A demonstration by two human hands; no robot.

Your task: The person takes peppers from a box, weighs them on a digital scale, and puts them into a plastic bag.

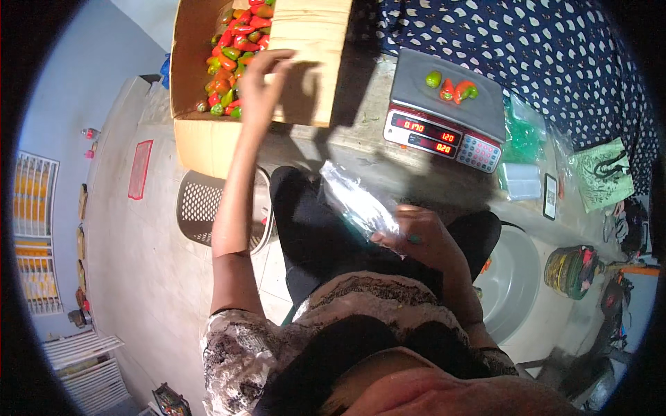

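Observation:
My left hand (265, 83) is over the right side of the cardboard box (307, 26), its fingers spread beside red, orange and green peppers (234, 49); whether it touches one cannot be told. A clear plastic bag (354, 200) is gripped in my right hand (416, 234) above my lap. What the bag holds is hard to tell through the glare. On the grey plate of the digital scale (447, 117) lie a green pepper (433, 79) and two mostly red ones (464, 91). The scale's red displays are lit.
Below the box stands a plastic basket (200, 208). Right of the scale are green and clear plastic bags (523, 130), a clear plastic container (522, 181) and a phone (550, 196). A large grey basin (512, 281) stands beside my right leg. A patterned dark cloth (484, 31) hangs behind.

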